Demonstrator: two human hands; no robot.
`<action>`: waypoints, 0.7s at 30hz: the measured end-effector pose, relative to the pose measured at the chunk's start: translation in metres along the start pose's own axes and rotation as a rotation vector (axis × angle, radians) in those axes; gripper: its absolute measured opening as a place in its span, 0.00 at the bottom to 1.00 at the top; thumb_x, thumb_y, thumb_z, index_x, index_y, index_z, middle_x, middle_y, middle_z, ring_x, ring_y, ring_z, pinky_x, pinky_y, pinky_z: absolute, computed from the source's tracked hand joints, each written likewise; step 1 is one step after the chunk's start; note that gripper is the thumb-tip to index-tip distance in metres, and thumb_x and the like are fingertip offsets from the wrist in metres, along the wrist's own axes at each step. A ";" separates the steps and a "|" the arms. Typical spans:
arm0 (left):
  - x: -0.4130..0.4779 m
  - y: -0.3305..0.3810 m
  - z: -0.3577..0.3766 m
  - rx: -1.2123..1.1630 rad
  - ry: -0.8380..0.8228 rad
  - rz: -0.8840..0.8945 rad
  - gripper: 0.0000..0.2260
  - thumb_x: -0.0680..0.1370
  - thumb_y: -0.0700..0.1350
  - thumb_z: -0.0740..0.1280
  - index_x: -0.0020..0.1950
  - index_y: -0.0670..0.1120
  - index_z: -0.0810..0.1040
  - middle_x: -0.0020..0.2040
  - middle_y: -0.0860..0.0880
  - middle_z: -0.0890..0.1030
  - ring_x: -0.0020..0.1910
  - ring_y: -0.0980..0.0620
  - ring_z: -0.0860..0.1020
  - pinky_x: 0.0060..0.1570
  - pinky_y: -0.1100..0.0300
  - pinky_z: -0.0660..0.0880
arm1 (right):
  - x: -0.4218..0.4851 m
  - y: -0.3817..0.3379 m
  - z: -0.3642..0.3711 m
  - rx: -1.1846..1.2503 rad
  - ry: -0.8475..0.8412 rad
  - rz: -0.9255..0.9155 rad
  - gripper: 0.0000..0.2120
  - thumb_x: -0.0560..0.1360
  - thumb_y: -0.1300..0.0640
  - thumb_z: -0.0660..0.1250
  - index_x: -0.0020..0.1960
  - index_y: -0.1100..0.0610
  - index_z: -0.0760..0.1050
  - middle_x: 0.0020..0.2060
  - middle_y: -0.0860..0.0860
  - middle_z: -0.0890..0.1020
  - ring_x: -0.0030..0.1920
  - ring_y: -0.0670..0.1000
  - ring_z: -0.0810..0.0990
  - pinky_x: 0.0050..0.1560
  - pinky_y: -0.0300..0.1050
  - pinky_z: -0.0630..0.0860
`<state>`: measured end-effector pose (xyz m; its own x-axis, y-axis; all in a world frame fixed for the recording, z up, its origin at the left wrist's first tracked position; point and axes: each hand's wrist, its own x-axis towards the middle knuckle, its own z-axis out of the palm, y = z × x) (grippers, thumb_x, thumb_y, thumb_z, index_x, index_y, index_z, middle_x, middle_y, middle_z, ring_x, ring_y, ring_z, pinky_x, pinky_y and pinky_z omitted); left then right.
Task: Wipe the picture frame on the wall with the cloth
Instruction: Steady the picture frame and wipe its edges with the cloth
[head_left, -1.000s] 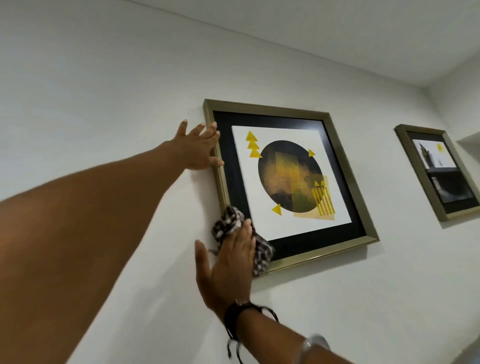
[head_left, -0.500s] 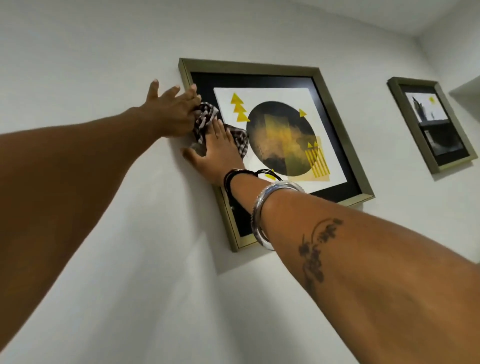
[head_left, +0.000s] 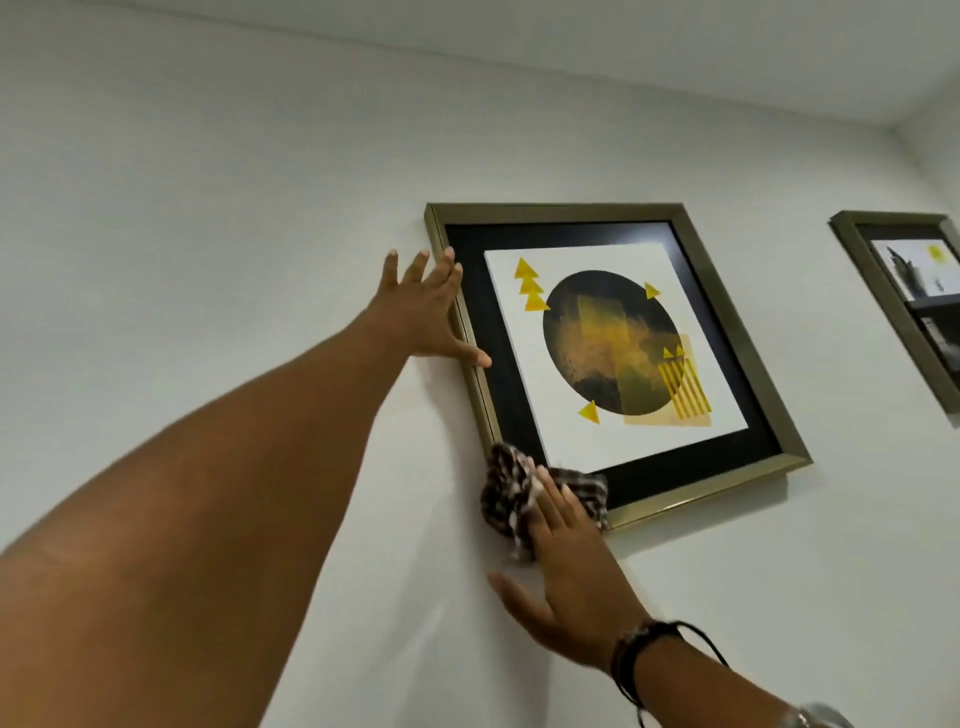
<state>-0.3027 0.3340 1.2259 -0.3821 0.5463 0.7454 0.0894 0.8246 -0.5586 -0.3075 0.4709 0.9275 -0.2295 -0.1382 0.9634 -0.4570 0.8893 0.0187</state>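
A picture frame with a dull gold border, black mat and a yellow-and-black abstract print hangs on the white wall. My left hand lies flat with fingers spread against the frame's left edge, the thumb on the border. My right hand presses a dark checked cloth against the frame's bottom left corner. The cloth bunches out above and beside my fingers and hides that corner.
A second gold-framed picture hangs further right, cut off by the view's edge. The ceiling meets the wall above. Bare white wall lies left of and below the frame.
My right hand has slid the cloth from the frame's upper left, near my left hand, down to the bottom left corner. The left hand stays on the left edge.
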 end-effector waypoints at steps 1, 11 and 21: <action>0.000 0.001 0.000 -0.002 -0.004 -0.002 0.61 0.59 0.81 0.57 0.80 0.46 0.40 0.81 0.47 0.38 0.80 0.42 0.39 0.74 0.36 0.36 | -0.008 0.007 -0.001 -0.022 -0.021 -0.030 0.40 0.75 0.35 0.57 0.80 0.50 0.46 0.81 0.44 0.48 0.80 0.46 0.44 0.78 0.46 0.46; 0.000 0.004 0.002 -0.040 -0.015 -0.016 0.59 0.63 0.78 0.61 0.80 0.46 0.41 0.81 0.46 0.38 0.80 0.42 0.39 0.74 0.38 0.36 | -0.041 0.120 -0.054 -0.230 -0.078 0.053 0.38 0.72 0.41 0.64 0.78 0.54 0.58 0.78 0.48 0.61 0.78 0.49 0.58 0.75 0.55 0.61; -0.004 0.012 0.002 -0.051 0.009 -0.054 0.56 0.65 0.75 0.63 0.81 0.45 0.44 0.82 0.46 0.41 0.80 0.41 0.42 0.74 0.37 0.38 | -0.027 0.133 -0.068 -0.112 0.007 0.578 0.29 0.67 0.49 0.70 0.66 0.56 0.72 0.67 0.54 0.73 0.71 0.58 0.67 0.71 0.61 0.64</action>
<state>-0.3018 0.3416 1.2155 -0.3793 0.5017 0.7774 0.1156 0.8593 -0.4982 -0.3039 0.6226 0.9217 -0.4084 0.3851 0.8276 -0.1659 0.8602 -0.4822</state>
